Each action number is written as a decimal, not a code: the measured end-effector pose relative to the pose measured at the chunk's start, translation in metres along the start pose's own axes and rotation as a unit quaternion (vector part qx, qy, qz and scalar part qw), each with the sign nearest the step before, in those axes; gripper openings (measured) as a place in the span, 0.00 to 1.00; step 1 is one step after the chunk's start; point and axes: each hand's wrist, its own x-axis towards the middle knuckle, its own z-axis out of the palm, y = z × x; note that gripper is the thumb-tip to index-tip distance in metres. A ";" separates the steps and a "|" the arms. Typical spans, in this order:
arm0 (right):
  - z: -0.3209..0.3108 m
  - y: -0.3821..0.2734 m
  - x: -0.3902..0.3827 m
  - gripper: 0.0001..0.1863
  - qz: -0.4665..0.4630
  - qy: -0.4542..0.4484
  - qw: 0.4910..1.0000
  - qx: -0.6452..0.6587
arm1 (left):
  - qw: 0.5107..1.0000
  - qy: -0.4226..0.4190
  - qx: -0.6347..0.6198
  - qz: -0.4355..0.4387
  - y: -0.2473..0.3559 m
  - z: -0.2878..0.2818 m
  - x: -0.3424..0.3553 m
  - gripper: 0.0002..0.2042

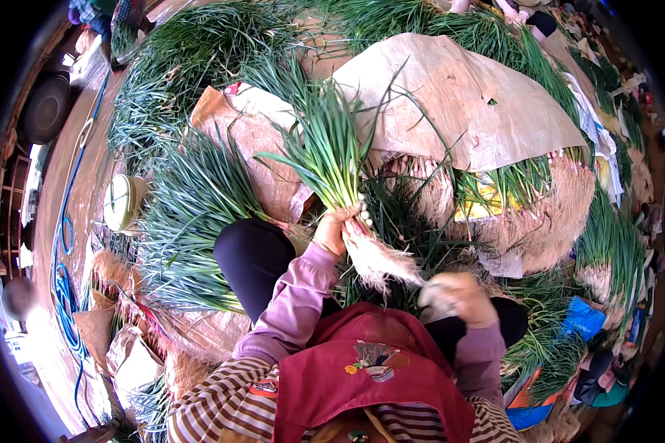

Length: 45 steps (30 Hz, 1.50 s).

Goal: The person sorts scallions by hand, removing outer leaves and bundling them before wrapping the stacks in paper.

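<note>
My left hand point(338, 227) is closed around a bunch of green onions point(340, 155) at its pale lower stalks. The green leaves fan up and away from me, and small white bulbs show beside my fingers. Long, whitish roots point(380, 262) hang from the bunch toward the lower right. At the root tips is my right hand point(462, 297), blurred by motion, its fingers curled at a pale greyish thing too smeared to name. Both hands are above my lap, between my bent knees.
Green onion heaps lie left point(192, 214) and far left point(199, 66). A beige sheet point(465, 103) covers more onions, their roots point(532, 229) toward me. At left are a pale green container point(125, 203) and a blue hose point(65, 303). Other people work at the far edge.
</note>
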 end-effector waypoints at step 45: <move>-0.039 0.113 0.111 0.21 0.163 0.132 0.944 -0.255 | 0.842 0.458 -0.029 0.283 0.009 -0.257 -0.187 0.06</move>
